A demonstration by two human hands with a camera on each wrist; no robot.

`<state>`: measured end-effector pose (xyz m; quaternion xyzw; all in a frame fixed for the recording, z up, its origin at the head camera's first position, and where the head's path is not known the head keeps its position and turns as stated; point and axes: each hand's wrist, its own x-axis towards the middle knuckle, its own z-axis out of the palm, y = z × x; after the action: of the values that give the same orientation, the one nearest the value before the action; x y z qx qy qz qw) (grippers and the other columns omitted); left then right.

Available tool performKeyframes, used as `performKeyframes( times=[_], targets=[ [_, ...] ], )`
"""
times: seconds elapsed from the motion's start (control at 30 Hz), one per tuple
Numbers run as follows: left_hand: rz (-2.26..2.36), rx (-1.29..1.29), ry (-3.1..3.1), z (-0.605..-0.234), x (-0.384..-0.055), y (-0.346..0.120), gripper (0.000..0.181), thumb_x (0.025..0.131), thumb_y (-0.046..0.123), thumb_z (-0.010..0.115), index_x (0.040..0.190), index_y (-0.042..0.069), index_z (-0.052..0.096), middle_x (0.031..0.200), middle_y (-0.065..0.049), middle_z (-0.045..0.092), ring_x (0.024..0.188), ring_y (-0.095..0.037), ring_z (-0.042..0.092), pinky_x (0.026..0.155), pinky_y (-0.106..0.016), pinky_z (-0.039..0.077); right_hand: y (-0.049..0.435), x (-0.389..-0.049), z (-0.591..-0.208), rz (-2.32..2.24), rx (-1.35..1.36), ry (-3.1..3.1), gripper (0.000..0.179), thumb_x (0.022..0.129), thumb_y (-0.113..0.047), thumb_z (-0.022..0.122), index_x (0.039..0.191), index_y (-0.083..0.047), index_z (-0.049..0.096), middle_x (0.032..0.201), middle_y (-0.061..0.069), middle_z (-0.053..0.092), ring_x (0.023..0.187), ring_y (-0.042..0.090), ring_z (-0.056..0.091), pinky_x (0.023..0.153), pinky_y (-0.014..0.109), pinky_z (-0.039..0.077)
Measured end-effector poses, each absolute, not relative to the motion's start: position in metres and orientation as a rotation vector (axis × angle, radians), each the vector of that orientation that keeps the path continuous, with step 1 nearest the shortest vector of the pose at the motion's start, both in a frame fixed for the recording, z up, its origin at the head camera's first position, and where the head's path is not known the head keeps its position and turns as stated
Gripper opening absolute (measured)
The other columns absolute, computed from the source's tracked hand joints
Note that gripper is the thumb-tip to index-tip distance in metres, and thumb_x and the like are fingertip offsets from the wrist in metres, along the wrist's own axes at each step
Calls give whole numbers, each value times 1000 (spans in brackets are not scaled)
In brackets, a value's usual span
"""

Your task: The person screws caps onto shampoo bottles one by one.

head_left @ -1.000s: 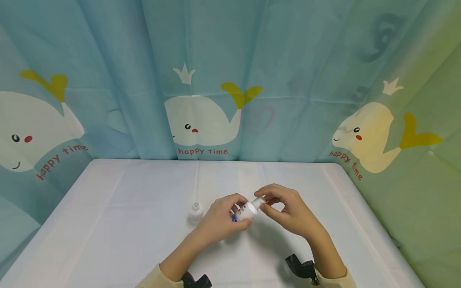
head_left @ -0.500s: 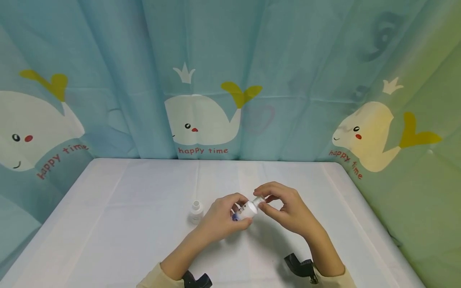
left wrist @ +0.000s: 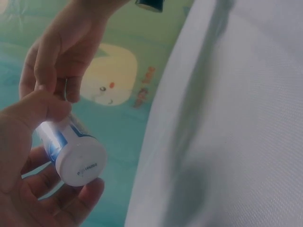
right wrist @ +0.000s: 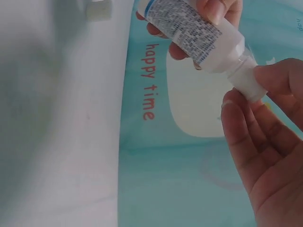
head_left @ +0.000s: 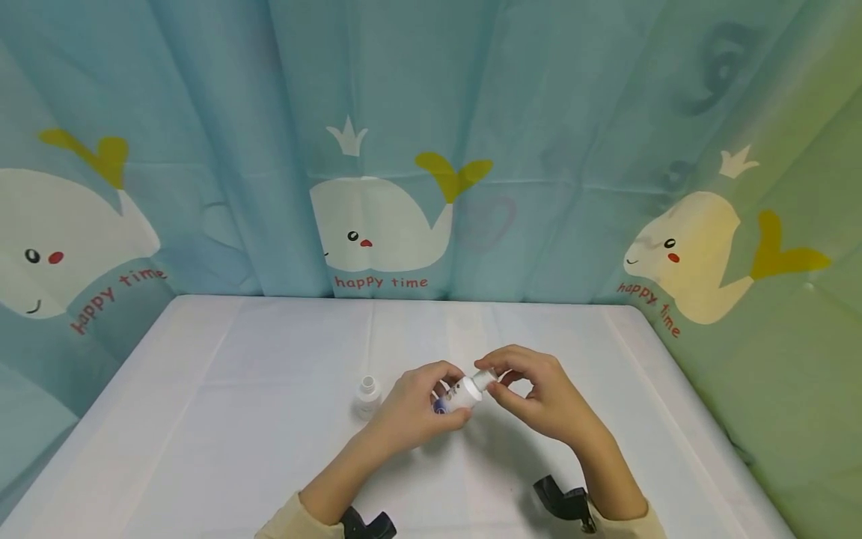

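Observation:
My left hand (head_left: 414,408) grips a white bottle (head_left: 461,397) with a blue-and-white label, tilted with its neck up to the right. Its flat white base (left wrist: 81,161) faces the left wrist camera, and the printed label (right wrist: 182,28) shows in the right wrist view. With thumb and fingertips, my right hand (head_left: 532,389) pinches the whitish cap (right wrist: 247,81) at the bottle's neck. Left of my left hand, a smaller white bottle (head_left: 367,398) stands upright on the table, its neck bare. Both hands are above the table, and the left fingers partly cover the label.
The white-covered table (head_left: 269,374) ends at the back against a blue curtain (head_left: 539,150) printed with whales. A greenish curtain side (head_left: 795,374) runs along the right. Black wrist mounts (head_left: 564,500) sit at both sleeves, low over the table.
My right fingers have shifted slightly about the cap, dipping closer to the bottle and back out. The left hand, its bottle and the standing bottle stay nearly where they were.

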<state>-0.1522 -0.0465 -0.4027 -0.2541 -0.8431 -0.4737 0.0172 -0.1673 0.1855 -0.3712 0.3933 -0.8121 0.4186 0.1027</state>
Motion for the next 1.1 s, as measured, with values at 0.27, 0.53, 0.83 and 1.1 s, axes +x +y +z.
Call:
performKeyframes(
  times=[0.27, 0.53, 0.83, 1.1],
  targets=[
    [-1467, -787, -2632, -403, -152, -47, 34, 80, 30, 78, 111, 21, 65, 98, 16, 66, 83, -5, 59, 70, -22, 51, 183, -168, -371, 1211, 1135, -2406, 31, 90, -6, 71, 118, -19, 68, 117, -1, 68, 107, 13, 65, 81, 31, 58],
    [-1467, -786, -2631, -403, -152, -47, 34, 81, 30, 78, 111, 21, 65, 99, 16, 66, 83, -6, 60, 70, -22, 51, 181, -169, -370, 1237, 1152, -2384, 25, 90, -6, 72, 111, -19, 68, 112, -3, 68, 100, 12, 66, 77, 29, 58],
    [-1475, -792, -2624, -406, -152, -47, 33, 80, 30, 78, 110, 23, 65, 99, 17, 66, 82, -6, 59, 68, -22, 51, 183, -166, -370, 1217, 1180, -2408, 22, 90, -8, 72, 109, -18, 69, 108, -4, 69, 95, 10, 65, 72, 27, 57],
    [-1463, -787, -2627, -403, -152, -47, 33, 80, 28, 78, 109, 21, 65, 99, 16, 66, 82, -6, 59, 68, -22, 51, 186, -168, -373, 1214, 1196, -2433, 35, 88, -1, 69, 118, -19, 67, 111, -2, 70, 87, 10, 66, 72, 26, 57]
  ],
)
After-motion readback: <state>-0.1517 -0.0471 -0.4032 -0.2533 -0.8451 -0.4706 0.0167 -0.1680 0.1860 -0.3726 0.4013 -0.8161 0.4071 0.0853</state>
